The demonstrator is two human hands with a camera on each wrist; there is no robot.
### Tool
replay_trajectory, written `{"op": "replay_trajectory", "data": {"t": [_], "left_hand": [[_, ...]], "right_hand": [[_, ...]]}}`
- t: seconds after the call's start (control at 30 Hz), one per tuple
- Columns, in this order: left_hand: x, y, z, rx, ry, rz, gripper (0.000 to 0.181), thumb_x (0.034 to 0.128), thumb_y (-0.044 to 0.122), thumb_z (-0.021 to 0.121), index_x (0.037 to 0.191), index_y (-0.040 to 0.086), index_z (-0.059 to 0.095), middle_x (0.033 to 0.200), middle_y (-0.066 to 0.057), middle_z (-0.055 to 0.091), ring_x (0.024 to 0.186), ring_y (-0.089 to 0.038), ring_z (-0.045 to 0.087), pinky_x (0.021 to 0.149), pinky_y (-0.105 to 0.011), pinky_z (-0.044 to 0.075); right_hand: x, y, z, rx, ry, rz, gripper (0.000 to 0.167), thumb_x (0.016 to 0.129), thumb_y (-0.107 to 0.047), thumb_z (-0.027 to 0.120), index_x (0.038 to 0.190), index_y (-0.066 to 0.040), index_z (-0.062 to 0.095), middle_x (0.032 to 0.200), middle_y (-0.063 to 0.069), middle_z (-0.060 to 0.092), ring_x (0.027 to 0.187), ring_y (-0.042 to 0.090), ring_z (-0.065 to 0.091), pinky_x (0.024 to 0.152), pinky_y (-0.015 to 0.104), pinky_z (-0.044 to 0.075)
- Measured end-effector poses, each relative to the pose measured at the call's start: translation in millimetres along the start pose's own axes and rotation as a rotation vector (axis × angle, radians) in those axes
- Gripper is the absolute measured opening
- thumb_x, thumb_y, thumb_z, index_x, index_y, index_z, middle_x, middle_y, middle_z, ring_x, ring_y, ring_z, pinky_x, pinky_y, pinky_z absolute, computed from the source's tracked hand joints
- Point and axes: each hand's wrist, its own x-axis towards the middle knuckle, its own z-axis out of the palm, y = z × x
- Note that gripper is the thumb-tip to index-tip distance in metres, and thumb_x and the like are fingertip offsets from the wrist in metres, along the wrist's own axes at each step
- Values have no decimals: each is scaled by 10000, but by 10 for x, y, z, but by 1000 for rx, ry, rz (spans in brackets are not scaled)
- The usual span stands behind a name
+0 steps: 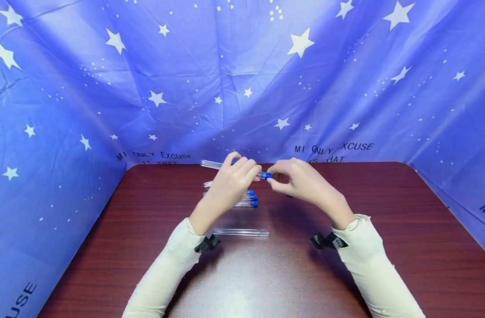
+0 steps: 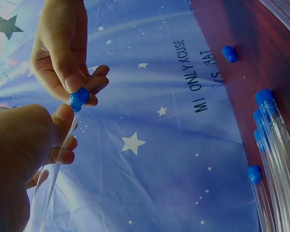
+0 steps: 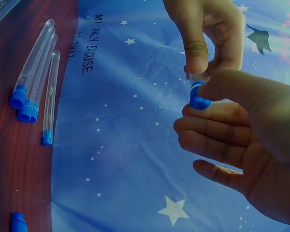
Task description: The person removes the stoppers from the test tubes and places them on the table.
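My left hand (image 1: 234,181) grips a clear test tube (image 1: 210,164) near its right end, above the far part of the table. A blue stopper (image 1: 268,175) sits in the tube's mouth. The thumb and index finger of my right hand (image 1: 306,179) pinch it. In the left wrist view the stopper (image 2: 79,99) shows between both hands, with the tube (image 2: 50,179) slanting down below. From the right wrist, my thumb lies against the stopper (image 3: 199,99), and the other fingers extend beneath it. The left fingers hide the tube's middle in the head view.
Several stoppered tubes (image 2: 275,140) lie side by side on the table (image 1: 147,247), partly behind my left hand in the head view. Nearer to me lies a clear tube (image 1: 242,232) with no stopper. A loose blue stopper (image 2: 229,54) rests near the starry curtain (image 1: 222,79).
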Motion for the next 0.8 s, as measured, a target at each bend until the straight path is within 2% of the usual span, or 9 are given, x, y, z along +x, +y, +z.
{"op": "replay_trajectory", "data": {"t": [0.3,0.53,0.8], "left_hand": [[-7,12,-3,6,-30,-38,95,993,156,642,977,85,703,889,-6,665,822,-175,631,941,-369,468],[-15,8,4,15,-28,-49,119,992,164,643,961,87,728,869,-1,682,790,-166,643,938,-363,470],[-16,-16,-25,4,-32,-79,134,997,167,634,949,77,721,854,-14,686,786,-177,650,937,-388,485]], "right_hand": [[15,-23,65,-103,129,-119,82,850,-90,726,890,-31,765,680,16,598,610,147,512,610,323,454],[22,-38,94,-176,162,-148,96,853,-91,744,892,-3,750,696,58,607,640,208,546,682,387,501],[48,-44,169,-370,289,-260,125,832,-96,740,898,7,716,757,80,636,687,268,584,707,403,501]]}}
